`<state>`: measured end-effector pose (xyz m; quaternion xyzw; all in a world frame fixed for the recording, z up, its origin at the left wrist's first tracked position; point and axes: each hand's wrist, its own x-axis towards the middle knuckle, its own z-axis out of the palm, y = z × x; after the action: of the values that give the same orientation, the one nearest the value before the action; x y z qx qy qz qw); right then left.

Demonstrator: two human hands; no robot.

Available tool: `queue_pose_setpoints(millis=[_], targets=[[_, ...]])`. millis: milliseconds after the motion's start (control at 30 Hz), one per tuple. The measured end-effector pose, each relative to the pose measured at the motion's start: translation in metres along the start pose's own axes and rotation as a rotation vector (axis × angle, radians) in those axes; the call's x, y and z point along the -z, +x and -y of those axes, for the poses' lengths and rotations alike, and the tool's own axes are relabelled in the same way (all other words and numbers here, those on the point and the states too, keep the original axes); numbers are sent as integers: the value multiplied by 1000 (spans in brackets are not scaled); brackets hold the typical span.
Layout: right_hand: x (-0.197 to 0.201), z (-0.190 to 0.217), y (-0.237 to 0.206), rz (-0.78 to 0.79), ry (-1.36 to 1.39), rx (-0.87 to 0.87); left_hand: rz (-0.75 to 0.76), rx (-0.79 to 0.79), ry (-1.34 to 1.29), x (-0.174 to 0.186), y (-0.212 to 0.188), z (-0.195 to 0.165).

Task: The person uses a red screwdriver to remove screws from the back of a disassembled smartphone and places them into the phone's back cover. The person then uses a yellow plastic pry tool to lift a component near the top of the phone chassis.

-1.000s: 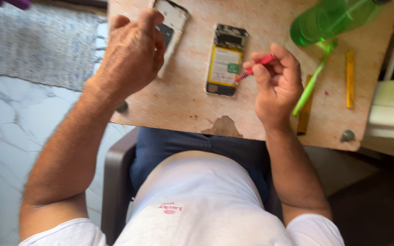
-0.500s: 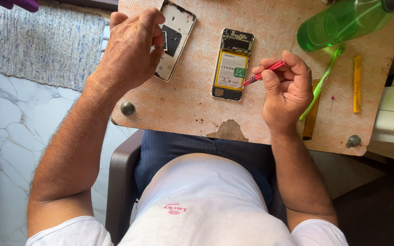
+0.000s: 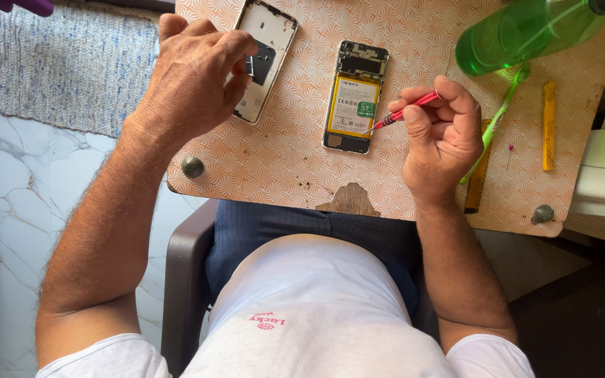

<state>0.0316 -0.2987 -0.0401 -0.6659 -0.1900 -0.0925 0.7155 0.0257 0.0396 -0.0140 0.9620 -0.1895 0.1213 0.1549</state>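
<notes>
The worktop (image 3: 295, 161) is pale orange with a white fan pattern. The opened phone (image 3: 356, 96) shows a yellow battery with a green patch. The screwdriver (image 3: 407, 112) in the right hand (image 3: 442, 140) is red. At the far right lies a translucent green bottle (image 3: 519, 35), beside a yellow strip (image 3: 548, 126). The back cover (image 3: 264, 59) at the left is whitish inside. The floor (image 3: 8, 203) is white marble with grey veins.

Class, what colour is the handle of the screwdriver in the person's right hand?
Red, seen in the head view: the screwdriver in the right hand.

Left hand (image 3: 194, 77) curled, fingers bent; right hand (image 3: 442, 136) pinched, wrist raised.
</notes>
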Motion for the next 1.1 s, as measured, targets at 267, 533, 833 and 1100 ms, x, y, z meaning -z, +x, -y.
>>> queue_pose_setpoints(millis=[267, 533, 833, 1100], targets=[[1, 0, -2, -13, -3, 0, -42, -50, -30, 2, -1, 3], [4, -2, -3, -13, -11, 5, -19, 76, -253, 2, 3, 3], [-5, 5, 5, -10, -12, 1, 16, 118, -439, 19, 14, 1], [-14, 18, 12, -14, -27, 20, 29, 101, -402, 23, 22, -17]])
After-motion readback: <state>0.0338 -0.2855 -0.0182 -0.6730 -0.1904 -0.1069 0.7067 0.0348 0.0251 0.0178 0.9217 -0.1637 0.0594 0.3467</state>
